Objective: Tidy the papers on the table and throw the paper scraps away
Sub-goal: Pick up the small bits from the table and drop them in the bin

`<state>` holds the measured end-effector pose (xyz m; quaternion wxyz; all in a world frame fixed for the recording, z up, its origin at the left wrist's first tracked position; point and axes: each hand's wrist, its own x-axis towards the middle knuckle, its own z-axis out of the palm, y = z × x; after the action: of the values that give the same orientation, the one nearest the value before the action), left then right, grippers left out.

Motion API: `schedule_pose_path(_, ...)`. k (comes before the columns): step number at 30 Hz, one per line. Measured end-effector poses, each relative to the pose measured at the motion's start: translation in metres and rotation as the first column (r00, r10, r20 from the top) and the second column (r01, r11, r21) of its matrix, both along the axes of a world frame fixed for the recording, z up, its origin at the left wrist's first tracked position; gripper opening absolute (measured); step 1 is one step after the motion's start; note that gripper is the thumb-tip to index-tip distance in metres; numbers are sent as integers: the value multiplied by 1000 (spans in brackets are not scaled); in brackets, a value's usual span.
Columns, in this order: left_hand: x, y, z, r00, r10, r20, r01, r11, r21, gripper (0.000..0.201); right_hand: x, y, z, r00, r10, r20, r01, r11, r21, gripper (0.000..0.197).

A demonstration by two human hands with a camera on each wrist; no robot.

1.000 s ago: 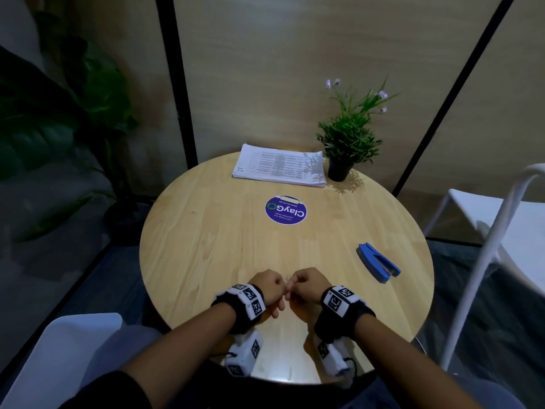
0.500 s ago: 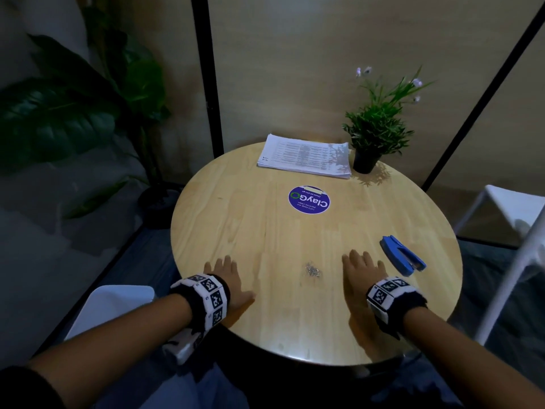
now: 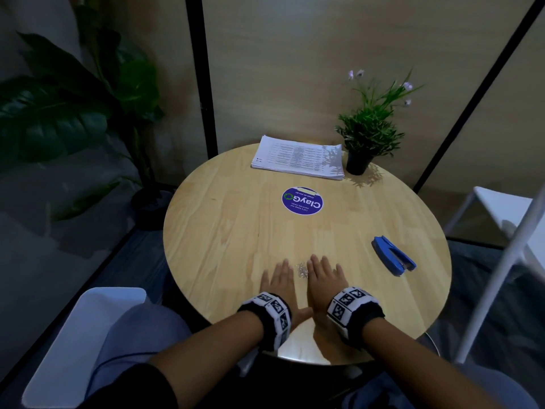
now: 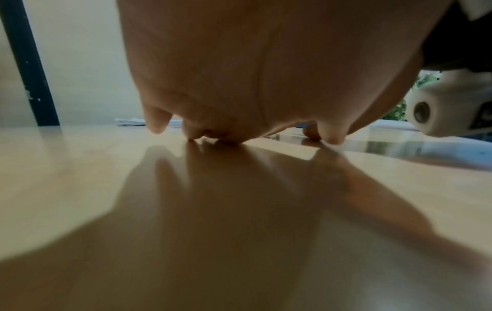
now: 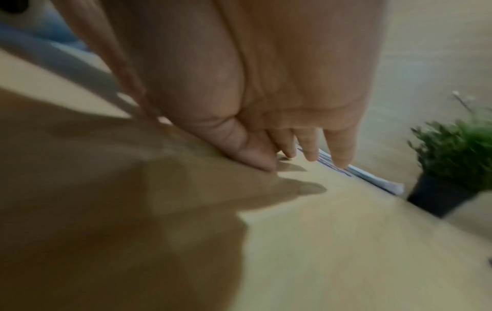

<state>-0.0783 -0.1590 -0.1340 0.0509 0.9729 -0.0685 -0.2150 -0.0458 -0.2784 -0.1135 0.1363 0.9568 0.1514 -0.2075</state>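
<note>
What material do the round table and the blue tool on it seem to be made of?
The round table looks like light wood in joined strips with a smooth sealed finish: grain lines show, and its near edge reflects light. The blue tool looks like moulded plastic, uniformly coloured; any metal parts are too small to tell.

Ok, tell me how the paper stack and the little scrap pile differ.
The paper stack lies squared up at the far edge of the table, beside the potted plant; the scrap pile sits near the front edge, between the left hand and right hand. The stack is large, flat, printed sheets; the scrap pile is a tiny loose heap. Neither hand touches the stack; both flank the pile. Both rest on the table.
</note>
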Motion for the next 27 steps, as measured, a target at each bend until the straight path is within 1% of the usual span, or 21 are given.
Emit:
schedule_pose_path(2,6,-8,-1,999,-46,22,47,997,-55,102,4,-10,5,998,-57,-22,60,983,174,81)
schedule_pose_path(3,9,-9,0,998,-53,33,56,995,-81,99,6,-18,8,996,-87,-17,88,955,282,71)
schedule_pose_path(5,14,-6,7,999,-25,45,31,990,-139,96,9,-35,19,987,-158,7,137,876,463,43)
schedule_pose_path(6,16,-3,14,998,-1,61,11,986,-166,92,9,-44,25,980,-198,-19,178,829,530,31)
schedule_pose_path(7,19,2,20,995,27,94,-8,981,-196,84,8,-51,30,971,-226,-81,230,775,589,23)
schedule_pose_path(8,22,7,26,988,55,141,-21,973,-232,72,5,-55,33,963,-226,-146,267,734,624,19)
schedule_pose_path(9,25,14,31,979,81,189,-30,966,-258,59,1,-56,36,961,-200,-189,275,719,639,19)
schedule_pose_path(10,29,21,34,970,105,221,-43,963,-266,51,-5,-55,38,968,-153,-197,245,728,640,19)
schedule_pose_path(11,32,29,34,967,121,223,-61,965,-255,47,-10,-52,37,981,-81,-174,175,749,639,19)
schedule_pose_path(13,38,41,30,978,136,159,-102,973,-206,44,-22,-42,31,989,101,-109,-10,778,629,19)
schedule_pose_path(14,40,45,27,982,139,125,-115,976,-186,41,-27,-36,26,980,170,-106,-68,778,625,21)
schedule_pose_path(16,44,48,23,986,138,95,-119,976,-182,36,-30,-22,20,964,241,-113,-121,775,620,25)
schedule_pose_path(19,50,43,18,985,135,105,-109,968,-225,38,-22,-5,15,968,242,-69,-150,774,615,31)
schedule_pose_path(22,54,30,17,986,126,107,-87,946,-313,40,-9,1,11,981,193,20,-167,791,589,35)
schedule_pose_path(25,54,20,17,986,141,89,-86,886,-456,40,1,-6,10,979,199,38,-189,830,525,38)
schedule_pose_path(27,54,18,18,980,189,65,-123,827,-548,42,4,-13,12,984,173,36,-166,834,526,38)
